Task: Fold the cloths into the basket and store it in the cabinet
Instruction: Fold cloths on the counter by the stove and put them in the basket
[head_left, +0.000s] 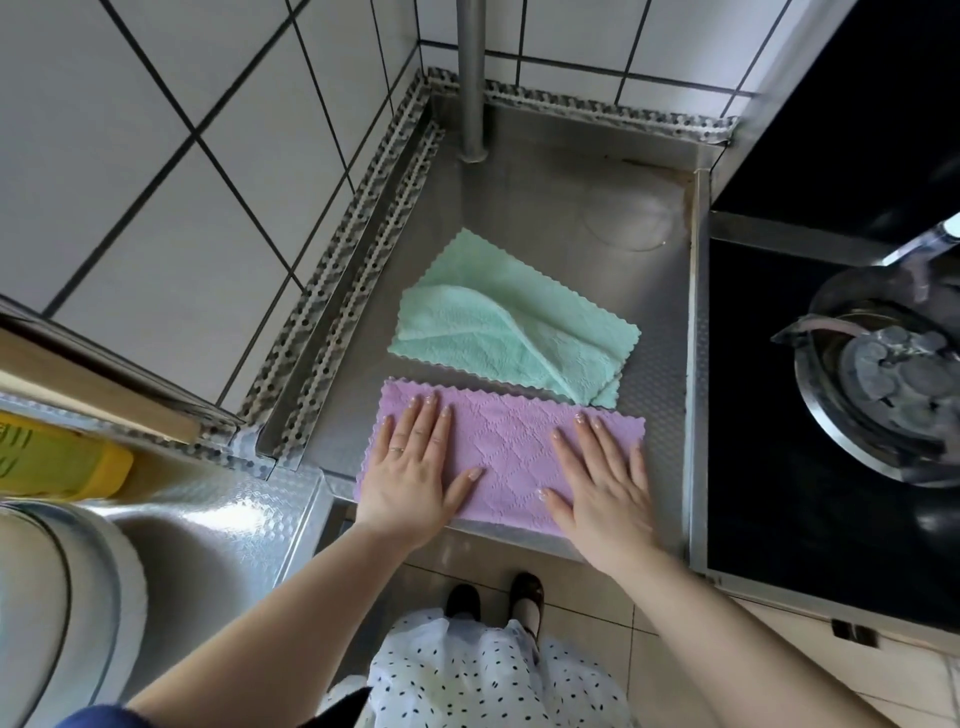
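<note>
A purple cloth (511, 447), folded into a long strip, lies along the front edge of the steel counter (561, 208). My left hand (413, 470) presses flat on its left end with straight fingers. On its right end my right hand (602, 486) presses flat the same way. Just behind the purple cloth lies a mint green cloth (498, 332), loosely folded with one flap turned over. No basket or cabinet is in view.
A steel pipe (471, 78) stands at the back of the counter by the tiled wall (156, 156). A black cooktop (810, 457) with a steel pot (883, 379) is at the right. At the left are a yellow bottle (57, 457) and a white round appliance (62, 597).
</note>
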